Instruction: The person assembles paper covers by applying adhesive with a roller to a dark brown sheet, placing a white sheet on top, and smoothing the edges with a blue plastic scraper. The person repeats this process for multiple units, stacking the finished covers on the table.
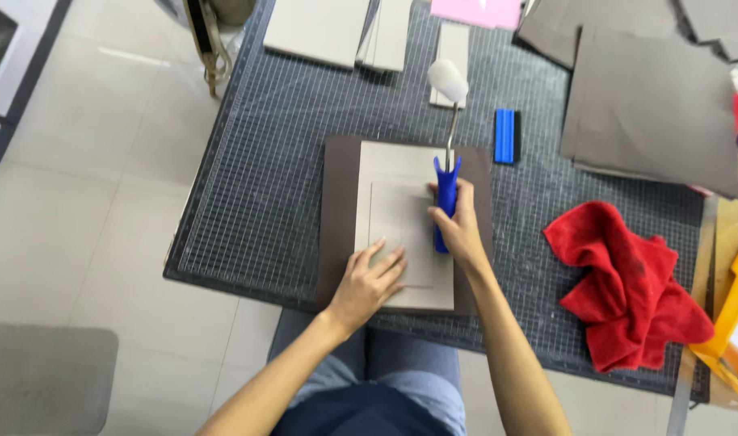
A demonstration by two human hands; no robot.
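In the head view, the right hand (pixel 459 226) is wrapped in a fist around the blue handle of a small roller (pixel 447 133), whose metal stem runs up and away from the body to a white foam head (pixel 448 80) lifted well past the far edge of the grey board (pixel 405 222). The roller's long axis lies almost straight front to back, tilted a little toward the right. The left hand (pixel 371 278) is spread flat, fingers fanned, pressing on the near left part of that board. The board sits upright in portrait on a dark brown sheet (pixel 336 218), which shows as a margin on its left, top and right; both lie near the front edge of the gridded cutting mat (pixel 256 178). The board lies directly under and to the left of the right hand, so that hand is nearer its right edge. Open mat spreads to the left; to the right a blue scraper (pixel 506 136) lies close by, and a red cloth (pixel 627 282) is heaped near the front right corner. Grey sheets (pixel 651 105) are stacked at the far right
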